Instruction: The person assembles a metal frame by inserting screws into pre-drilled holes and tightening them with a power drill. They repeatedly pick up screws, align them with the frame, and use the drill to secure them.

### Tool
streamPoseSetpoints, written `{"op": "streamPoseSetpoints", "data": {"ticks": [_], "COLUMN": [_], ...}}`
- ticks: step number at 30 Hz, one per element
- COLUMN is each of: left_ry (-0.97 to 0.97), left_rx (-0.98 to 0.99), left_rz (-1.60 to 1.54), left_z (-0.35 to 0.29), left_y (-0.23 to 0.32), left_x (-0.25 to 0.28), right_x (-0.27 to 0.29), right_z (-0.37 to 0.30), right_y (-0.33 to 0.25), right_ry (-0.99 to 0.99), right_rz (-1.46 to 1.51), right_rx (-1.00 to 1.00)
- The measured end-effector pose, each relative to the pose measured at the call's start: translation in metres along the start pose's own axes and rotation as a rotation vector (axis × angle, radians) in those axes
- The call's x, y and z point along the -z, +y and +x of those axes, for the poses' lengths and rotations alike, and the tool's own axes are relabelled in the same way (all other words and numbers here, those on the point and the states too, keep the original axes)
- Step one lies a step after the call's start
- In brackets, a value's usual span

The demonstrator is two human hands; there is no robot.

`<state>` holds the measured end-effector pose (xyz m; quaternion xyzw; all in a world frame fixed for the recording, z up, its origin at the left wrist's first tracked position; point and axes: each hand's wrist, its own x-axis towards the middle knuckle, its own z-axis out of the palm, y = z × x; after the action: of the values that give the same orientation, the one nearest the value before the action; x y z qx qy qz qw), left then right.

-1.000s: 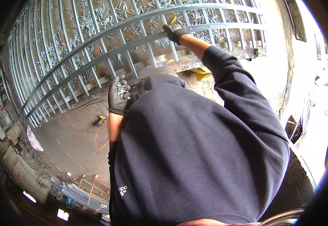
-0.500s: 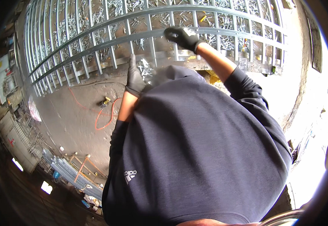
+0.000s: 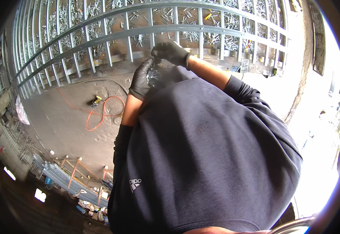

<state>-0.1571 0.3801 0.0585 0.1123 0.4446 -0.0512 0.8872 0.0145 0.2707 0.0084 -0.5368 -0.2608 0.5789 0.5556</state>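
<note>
Two hands: the dark-gloved left hand (image 3: 140, 82) and right hand (image 3: 170, 54) have been brought close together; half a second ago they were held well apart.
Left hand grip: it is half curled, and a small heap of shiny bits (image 3: 151, 75) is held in the palm. Its fingers were held straighter before, and more of the heap was shown.
Right hand grip: its fingers are bent in beside the left fingertips. Whether a bit is pinched there cannot be told. One second ago this hand was laid on the lower rail; now it has been pulled back from it.
Metal frame (image 3: 193, 28): its long rails and many bars are spread over the surface (image 3: 117, 45), just past the hands.
Loose bits (image 3: 140, 40): lots are scattered under the bars, as they were before.
Yellow tool (image 3: 96, 101): it is left on the floor beside the orange cord (image 3: 105, 103), just as before.
</note>
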Motion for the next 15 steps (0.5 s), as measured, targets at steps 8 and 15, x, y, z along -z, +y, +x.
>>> {"op": "streamPoseSetpoints", "data": {"ticks": [8,15], "left_ry": [-0.009,-0.087], "left_rx": [-0.196,-0.186], "left_rz": [0.05,0.05], "left_z": [0.01,0.014], "left_y": [-0.014,-0.015], "left_x": [0.014,0.045], "right_x": [-0.001,0.087], "right_z": [-0.004,0.035], "right_y": [0.009,0.046], "right_ry": [-0.153,0.629], "right_rz": [0.225,0.085], "right_rx": [-0.077,-0.426]}}
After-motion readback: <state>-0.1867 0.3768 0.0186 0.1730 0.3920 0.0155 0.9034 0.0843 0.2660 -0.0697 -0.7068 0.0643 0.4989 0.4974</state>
